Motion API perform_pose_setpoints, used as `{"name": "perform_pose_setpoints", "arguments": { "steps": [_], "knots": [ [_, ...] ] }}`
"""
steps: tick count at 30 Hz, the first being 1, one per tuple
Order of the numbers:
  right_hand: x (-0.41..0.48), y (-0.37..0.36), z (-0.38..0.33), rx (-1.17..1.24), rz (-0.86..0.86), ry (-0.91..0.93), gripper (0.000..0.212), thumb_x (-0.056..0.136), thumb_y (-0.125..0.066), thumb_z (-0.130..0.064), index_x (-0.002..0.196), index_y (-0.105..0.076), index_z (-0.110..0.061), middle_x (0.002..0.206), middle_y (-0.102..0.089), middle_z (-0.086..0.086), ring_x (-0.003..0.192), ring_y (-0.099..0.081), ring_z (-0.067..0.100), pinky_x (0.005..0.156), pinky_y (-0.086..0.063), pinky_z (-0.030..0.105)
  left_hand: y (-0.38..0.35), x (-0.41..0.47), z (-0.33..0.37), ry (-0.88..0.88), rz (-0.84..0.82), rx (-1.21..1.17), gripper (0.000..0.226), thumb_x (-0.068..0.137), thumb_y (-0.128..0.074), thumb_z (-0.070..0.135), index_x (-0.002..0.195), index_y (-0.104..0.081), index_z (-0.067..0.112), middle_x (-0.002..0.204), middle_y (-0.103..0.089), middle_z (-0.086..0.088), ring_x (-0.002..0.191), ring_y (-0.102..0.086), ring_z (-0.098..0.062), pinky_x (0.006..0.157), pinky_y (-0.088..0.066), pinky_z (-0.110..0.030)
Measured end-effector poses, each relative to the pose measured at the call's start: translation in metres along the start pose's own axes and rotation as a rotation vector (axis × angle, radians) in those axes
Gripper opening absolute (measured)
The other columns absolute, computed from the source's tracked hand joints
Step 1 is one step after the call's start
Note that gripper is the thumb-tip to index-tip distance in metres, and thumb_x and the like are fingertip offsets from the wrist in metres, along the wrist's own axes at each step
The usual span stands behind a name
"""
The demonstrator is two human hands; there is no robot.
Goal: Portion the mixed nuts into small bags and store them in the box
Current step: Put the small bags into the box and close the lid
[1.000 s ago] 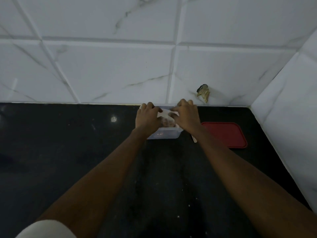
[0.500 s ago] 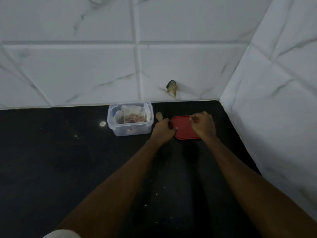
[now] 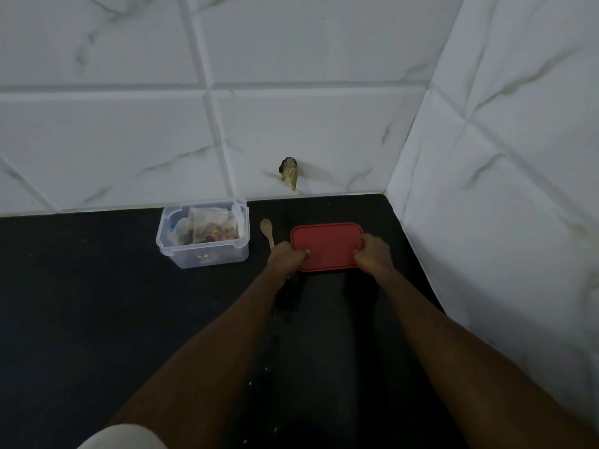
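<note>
A clear plastic box (image 3: 181, 254) stands uncovered at the back of the black counter, against the tiled wall. Several small bags of mixed nuts (image 3: 210, 226) lie inside it. To its right a flat red lid (image 3: 327, 244) rests on the counter. My left hand (image 3: 287, 256) grips the lid's left edge, thumb on top. My right hand (image 3: 372, 252) grips its right edge the same way. A small wooden spoon (image 3: 267, 231) lies between the box and the lid, its handle partly hidden behind my left hand.
The black counter (image 3: 97, 303) ends at a white marble-tiled wall behind and another (image 3: 502, 189) on the right, forming a corner. A small dark and yellowish object (image 3: 289, 168) sticks out of the back wall above the lid.
Both hands left the box and moved right to the red lid, and now hold it by its two short edges. The view has swung right, so the box sits further left.
</note>
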State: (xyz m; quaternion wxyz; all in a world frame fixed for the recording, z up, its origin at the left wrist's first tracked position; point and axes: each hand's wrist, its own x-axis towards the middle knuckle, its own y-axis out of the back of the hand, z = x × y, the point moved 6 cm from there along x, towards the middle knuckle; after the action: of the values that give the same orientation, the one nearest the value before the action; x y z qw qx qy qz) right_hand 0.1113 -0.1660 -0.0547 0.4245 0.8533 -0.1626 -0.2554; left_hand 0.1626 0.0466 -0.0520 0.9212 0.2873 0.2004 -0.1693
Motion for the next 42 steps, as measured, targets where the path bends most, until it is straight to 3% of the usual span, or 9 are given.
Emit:
{"name": "perform_pose_setpoints", "arguments": {
  "steps": [9, 13, 15, 22, 25, 28, 31, 35, 42],
  "knots": [
    [0.008, -0.003, 0.022, 0.519, 0.016, -0.226, 0.052, 0.086, -0.053, -0.003, 0.138, -0.052, -0.012, 0.136, -0.056, 0.016, 0.119, -0.055, 0.03, 0.107, -0.044, 0.045, 0.005, 0.004, -0.006, 0.056, 0.088, -0.089, 0.034, 0.09, -0.053, 0.003, 0.123, -0.059, 0.006, 0.106, -0.062, -0.012, 0.083, -0.062, -0.023, 0.08, -0.056, -0.041],
    [-0.009, 0.01, 0.011, 0.857, 0.043, -0.296, 0.026, 0.098, -0.053, -0.011, 0.12, -0.062, -0.004, 0.102, -0.065, 0.016, 0.078, -0.056, 0.018, 0.079, -0.055, 0.037, 0.021, -0.002, 0.0, -0.054, 0.195, -0.211, 0.053, 0.084, -0.053, -0.005, 0.133, -0.05, 0.014, 0.107, -0.063, 0.0, 0.09, -0.065, -0.016, 0.078, -0.059, -0.037],
    [-0.014, 0.017, -0.001, 1.006, 0.071, -0.296, 0.022, 0.101, -0.051, -0.027, 0.097, -0.064, -0.01, 0.085, -0.061, 0.005, 0.069, -0.054, 0.014, 0.062, -0.049, 0.026, 0.033, -0.006, 0.01, -0.125, 0.277, -0.292, 0.047, 0.08, -0.05, -0.01, 0.119, -0.056, 0.015, 0.102, -0.065, 0.0, 0.091, -0.065, -0.018, 0.078, -0.059, -0.039],
    [-0.027, 0.032, -0.061, 1.503, 0.059, -0.186, 0.03, 0.096, -0.059, -0.039, 0.086, -0.061, -0.011, 0.078, -0.059, 0.003, 0.07, -0.058, 0.014, 0.068, -0.052, 0.024, 0.088, -0.027, 0.029, -0.182, 0.448, -0.784, 0.035, 0.09, -0.049, -0.006, 0.088, -0.07, 0.021, 0.098, -0.07, -0.002, 0.09, -0.064, -0.014, 0.077, -0.055, -0.025],
    [-0.035, 0.027, -0.091, 1.481, -0.04, -0.083, 0.006, 0.09, -0.067, -0.01, 0.086, -0.063, -0.011, 0.083, -0.062, 0.003, 0.078, -0.06, 0.013, 0.068, -0.052, 0.023, 0.117, -0.034, 0.024, -0.156, 0.382, -1.102, 0.031, 0.091, -0.052, -0.009, 0.085, -0.074, 0.013, 0.099, -0.071, -0.007, 0.097, -0.066, -0.018, 0.074, -0.056, -0.021],
    [-0.037, 0.013, -0.116, 1.401, -0.077, 0.025, 0.027, 0.085, -0.062, 0.013, 0.098, -0.059, -0.01, 0.093, -0.06, 0.004, 0.09, -0.06, 0.016, 0.079, -0.055, 0.029, 0.15, -0.039, 0.009, -0.152, 0.362, -1.173, 0.023, 0.091, -0.052, -0.005, 0.092, -0.071, 0.009, 0.094, -0.071, -0.007, 0.086, -0.067, -0.018, 0.07, -0.056, -0.026],
    [-0.046, -0.01, -0.143, 1.208, -0.105, 0.078, 0.042, 0.086, -0.063, 0.012, 0.123, -0.057, -0.007, 0.111, -0.063, 0.006, 0.106, -0.062, 0.019, 0.095, -0.053, 0.037, 0.18, -0.042, -0.017, -0.128, 0.508, -0.881, 0.021, 0.091, -0.064, 0.011, 0.111, -0.071, 0.012, 0.105, -0.069, 0.002, 0.095, -0.064, -0.013, 0.073, -0.052, -0.021],
    [-0.057, -0.035, -0.178, 0.866, -0.016, 0.141, 0.043, 0.095, -0.06, -0.002, 0.136, -0.055, -0.012, 0.123, -0.061, 0.0, 0.109, -0.058, 0.015, 0.092, -0.05, 0.029, 0.213, -0.048, -0.034, -0.188, 0.649, -0.401, 0.031, 0.094, -0.061, 0.017, 0.125, -0.066, 0.013, 0.118, -0.068, -0.002, 0.094, -0.058, -0.008, 0.081, -0.047, -0.02],
    [-0.062, -0.061, -0.216, 0.35, 0.097, 0.299, 0.032, 0.098, -0.052, -0.007, 0.127, -0.065, -0.013, 0.118, -0.069, 0.008, 0.101, -0.064, 0.02, 0.079, -0.046, 0.022, 0.25, -0.034, -0.052, -0.258, 0.595, 0.005, 0.031, 0.093, -0.061, 0.013, 0.123, -0.067, 0.009, 0.119, -0.069, -0.008, 0.109, -0.064, -0.02, 0.088, -0.043, -0.022]
  ]
}}
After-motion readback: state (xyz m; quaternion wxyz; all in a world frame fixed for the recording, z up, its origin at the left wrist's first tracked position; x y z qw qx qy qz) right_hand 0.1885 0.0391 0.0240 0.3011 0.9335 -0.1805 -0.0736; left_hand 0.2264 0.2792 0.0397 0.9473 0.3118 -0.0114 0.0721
